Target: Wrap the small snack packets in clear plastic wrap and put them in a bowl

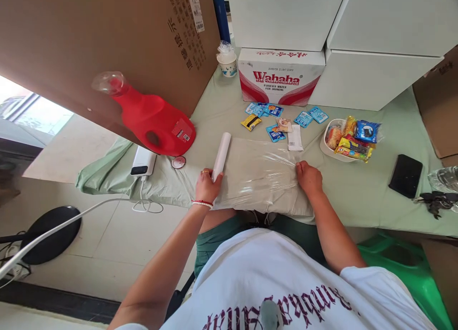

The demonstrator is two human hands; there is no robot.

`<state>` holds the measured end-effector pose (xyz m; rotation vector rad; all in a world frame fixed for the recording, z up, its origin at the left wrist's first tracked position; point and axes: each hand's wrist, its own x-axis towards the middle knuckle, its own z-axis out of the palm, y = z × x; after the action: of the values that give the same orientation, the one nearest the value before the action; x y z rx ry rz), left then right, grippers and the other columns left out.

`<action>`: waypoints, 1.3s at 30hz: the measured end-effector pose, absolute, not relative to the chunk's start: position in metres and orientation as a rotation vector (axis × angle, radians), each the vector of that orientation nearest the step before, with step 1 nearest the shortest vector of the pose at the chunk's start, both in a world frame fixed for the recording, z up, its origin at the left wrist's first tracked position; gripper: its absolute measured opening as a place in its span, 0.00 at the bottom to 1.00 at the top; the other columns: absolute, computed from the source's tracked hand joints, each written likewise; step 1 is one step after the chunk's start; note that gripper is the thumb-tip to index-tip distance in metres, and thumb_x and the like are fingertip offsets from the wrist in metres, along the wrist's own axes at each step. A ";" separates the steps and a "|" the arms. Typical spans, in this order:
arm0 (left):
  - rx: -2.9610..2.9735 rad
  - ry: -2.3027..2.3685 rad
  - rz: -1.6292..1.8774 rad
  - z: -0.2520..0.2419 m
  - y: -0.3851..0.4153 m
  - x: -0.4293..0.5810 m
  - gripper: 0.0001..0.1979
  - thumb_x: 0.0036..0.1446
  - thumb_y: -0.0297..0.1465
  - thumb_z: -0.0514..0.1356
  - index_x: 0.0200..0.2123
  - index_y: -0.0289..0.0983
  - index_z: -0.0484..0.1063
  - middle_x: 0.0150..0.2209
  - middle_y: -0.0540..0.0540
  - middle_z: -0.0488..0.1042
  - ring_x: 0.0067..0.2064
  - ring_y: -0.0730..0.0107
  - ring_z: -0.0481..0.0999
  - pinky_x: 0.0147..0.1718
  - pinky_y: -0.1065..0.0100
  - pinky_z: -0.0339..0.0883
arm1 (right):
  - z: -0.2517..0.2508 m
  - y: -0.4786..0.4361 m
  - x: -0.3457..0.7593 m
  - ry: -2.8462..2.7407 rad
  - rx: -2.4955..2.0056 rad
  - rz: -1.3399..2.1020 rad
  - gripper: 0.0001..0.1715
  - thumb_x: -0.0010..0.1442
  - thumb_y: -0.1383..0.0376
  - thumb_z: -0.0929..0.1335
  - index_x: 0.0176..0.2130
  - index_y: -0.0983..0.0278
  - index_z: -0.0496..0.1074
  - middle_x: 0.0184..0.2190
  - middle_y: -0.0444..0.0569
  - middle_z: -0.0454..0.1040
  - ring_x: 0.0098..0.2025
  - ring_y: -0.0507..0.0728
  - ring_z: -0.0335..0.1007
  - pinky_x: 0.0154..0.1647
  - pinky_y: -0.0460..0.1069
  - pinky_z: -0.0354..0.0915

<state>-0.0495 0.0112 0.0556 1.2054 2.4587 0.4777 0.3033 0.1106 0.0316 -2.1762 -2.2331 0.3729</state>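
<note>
My left hand [208, 186] is wrapped round the near end of a white roll of plastic wrap [222, 153]. From the roll, a clear sheet of plastic film [261, 175] stretches to the right across the table's near edge. Its right side is pinched between the fingers of my right hand [308, 176], and creases run toward that grip. Just beyond the sheet lie a white packet [295, 138], a small beige packet [284, 125], a yellow packet [251, 122] and several blue packets [275, 133].
A white tub [325, 146] of snacks stands right, with a black phone [405, 176] and keys [437, 201] farther along. A red jug [157, 120] and white power bank [143, 161] are left. Behind are a Wahaha box [281, 77], paper cup [227, 65] and large cardboard box [143, 39].
</note>
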 end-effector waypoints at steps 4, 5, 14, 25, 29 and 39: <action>1.366 2.664 0.345 0.057 0.012 -0.048 0.23 0.60 0.44 0.63 0.52 0.36 0.70 0.53 0.34 0.70 0.59 0.43 0.69 0.54 0.48 0.68 | 0.035 0.110 0.293 -2.209 -2.261 0.355 0.23 0.77 0.54 0.56 0.52 0.62 0.73 0.40 0.54 0.80 0.38 0.59 0.76 0.33 0.49 0.51; 1.406 2.704 0.330 0.059 0.012 -0.048 0.24 0.60 0.43 0.64 0.54 0.35 0.70 0.55 0.32 0.69 0.61 0.40 0.67 0.55 0.45 0.67 | 0.036 0.110 0.293 -2.198 -2.275 0.359 0.23 0.77 0.54 0.56 0.52 0.62 0.73 0.39 0.54 0.80 0.38 0.59 0.76 0.33 0.49 0.51; 2.089 2.368 0.688 0.069 -0.002 0.008 0.18 0.66 0.33 0.58 0.57 0.34 0.73 0.59 0.31 0.72 0.69 0.43 0.63 0.65 0.44 0.59 | 0.038 0.112 0.294 -2.198 -2.266 0.367 0.21 0.77 0.55 0.57 0.51 0.62 0.72 0.39 0.53 0.81 0.39 0.60 0.77 0.33 0.49 0.51; 2.306 1.819 0.278 0.022 -0.015 0.045 0.29 0.71 0.46 0.52 0.71 0.47 0.62 0.75 0.42 0.55 0.76 0.46 0.54 0.72 0.32 0.35 | 0.038 0.125 0.321 -2.029 -2.082 0.699 0.22 0.72 0.50 0.61 0.37 0.61 0.74 0.29 0.48 0.77 0.33 0.57 0.71 0.33 0.48 0.55; 2.299 1.795 0.280 0.024 -0.014 0.044 0.30 0.70 0.48 0.53 0.72 0.47 0.62 0.76 0.43 0.53 0.76 0.47 0.53 0.72 0.32 0.33 | 0.051 0.172 0.331 -1.944 -1.985 0.549 0.25 0.72 0.50 0.59 0.35 0.62 0.74 0.29 0.50 0.76 0.33 0.58 0.69 0.36 0.49 0.59; 2.296 1.801 0.319 0.024 -0.014 0.045 0.30 0.69 0.47 0.55 0.71 0.47 0.63 0.75 0.42 0.57 0.75 0.46 0.55 0.72 0.33 0.36 | 0.066 0.347 0.306 -2.891 -1.577 -0.074 0.31 0.67 0.74 0.58 0.66 0.62 0.68 0.69 0.59 0.64 0.74 0.68 0.48 0.70 0.68 0.52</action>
<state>0.0453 -0.0138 0.0242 2.2961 1.8013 0.3192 0.3060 0.3471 0.0656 -1.5771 -2.8912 -0.0737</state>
